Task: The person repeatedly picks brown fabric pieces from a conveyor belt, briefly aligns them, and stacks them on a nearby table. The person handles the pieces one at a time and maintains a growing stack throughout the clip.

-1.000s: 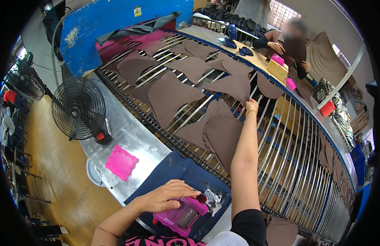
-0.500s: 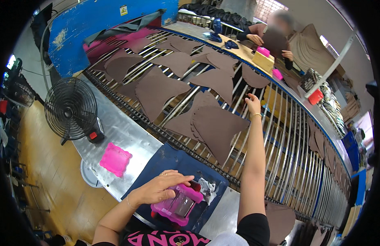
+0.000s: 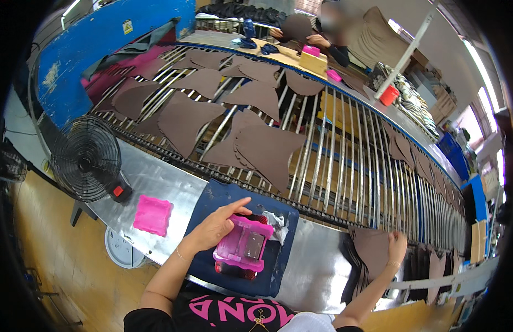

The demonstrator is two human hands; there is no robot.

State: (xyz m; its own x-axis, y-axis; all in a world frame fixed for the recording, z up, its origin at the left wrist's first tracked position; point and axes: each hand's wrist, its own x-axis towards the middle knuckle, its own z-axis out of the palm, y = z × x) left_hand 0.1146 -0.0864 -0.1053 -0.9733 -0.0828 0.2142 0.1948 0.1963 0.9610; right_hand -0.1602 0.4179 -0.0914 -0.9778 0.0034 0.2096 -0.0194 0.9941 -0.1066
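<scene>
Conveyor bars point(image 3: 438, 213) lie beyond the right hand point(image 3: 397, 246), its fingers swung back to pinch brown panels point(image 3: 372, 249), shifting work there, the left hand point(image 3: 213, 226) loosely open against a pink tray point(image 3: 231, 239).

Four hands were seen: one left hand point(image 3: 212, 227), one right hand point(image 3: 397, 247) and another person's two hands point(image 3: 317, 41). Four little pink things were counted: one box point(image 3: 242, 243), one square point(image 3: 153, 215), two far bits point(image 3: 311, 51). One blue mat point(image 3: 280, 260) was seen.
</scene>
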